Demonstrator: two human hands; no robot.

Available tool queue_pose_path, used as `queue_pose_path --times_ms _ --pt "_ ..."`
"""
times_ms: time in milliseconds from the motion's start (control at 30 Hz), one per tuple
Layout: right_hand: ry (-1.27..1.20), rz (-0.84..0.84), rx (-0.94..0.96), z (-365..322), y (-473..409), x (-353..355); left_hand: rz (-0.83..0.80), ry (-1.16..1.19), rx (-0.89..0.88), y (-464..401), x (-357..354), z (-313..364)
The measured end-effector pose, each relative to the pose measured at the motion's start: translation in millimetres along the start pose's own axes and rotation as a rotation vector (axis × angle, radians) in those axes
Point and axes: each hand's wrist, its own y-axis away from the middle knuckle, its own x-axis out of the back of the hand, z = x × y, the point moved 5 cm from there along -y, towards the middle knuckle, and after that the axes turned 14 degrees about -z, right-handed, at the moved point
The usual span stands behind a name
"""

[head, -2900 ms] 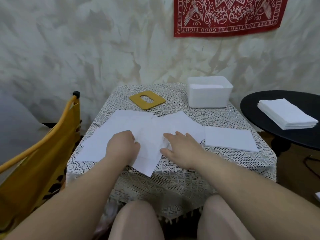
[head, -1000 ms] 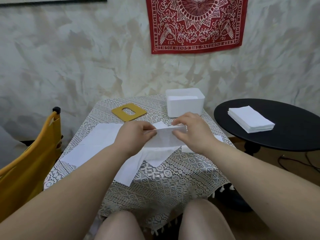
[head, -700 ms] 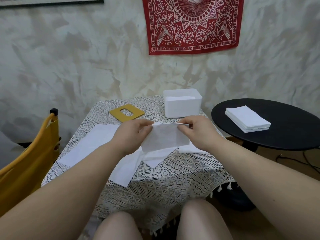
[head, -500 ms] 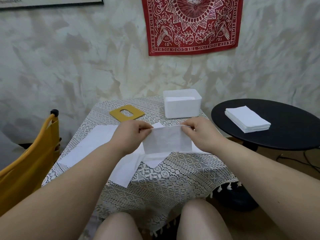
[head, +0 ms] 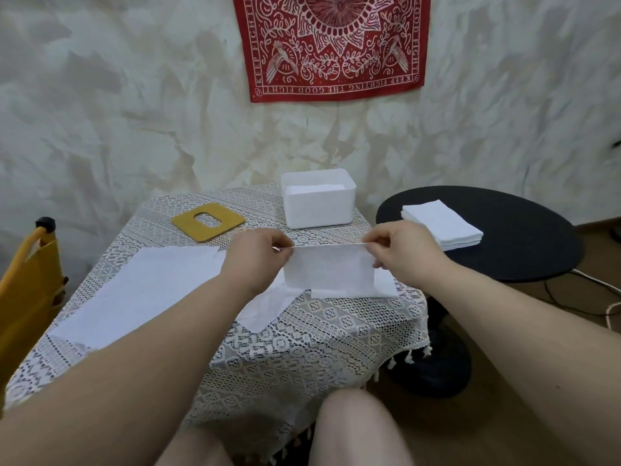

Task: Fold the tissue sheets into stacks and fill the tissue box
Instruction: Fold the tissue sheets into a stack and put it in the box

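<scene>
Left hand [head: 257, 255] and right hand [head: 403, 252] pinch the top corners of a folded tissue [head: 329, 272], white, taut, hanging flat.

A red patterned cloth [head: 332, 45] hangs on the mottled wall. Below stands a lace-covered table [head: 302, 338], with a round black side table [head: 524, 237] to its right and what looks like a yellow chair [head: 27, 280] at left.

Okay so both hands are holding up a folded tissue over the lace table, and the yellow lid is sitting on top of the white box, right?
Not quite. In the head view the yellow lid lies flat on the lace table, left of the open white box. Both hands, left hand and right hand, do hold the folded tissue.
</scene>
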Motion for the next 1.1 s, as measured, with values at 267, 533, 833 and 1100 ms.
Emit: queue_pose_path --times_ms 267,533,833,1100 --pt "0.141 0.255 0.037 35.6 10.2 6.0 0.096 0.046 -0.073 -6.9 -30.0 27.5" --pt "0.171 0.011 0.065 66.1 26.4 -52.2 -0.115 -0.142 -0.098 17.1 -87.0 2.7" --pt "0.157 0.035 0.055 67.7 28.0 -56.4 -0.11 -0.133 -0.09 12.6 -92.4 -5.5" --pt "0.152 -0.006 -0.066 71.3 28.9 -51.1 -0.063 -0.207 0.052 15.1 -89.0 -12.4"
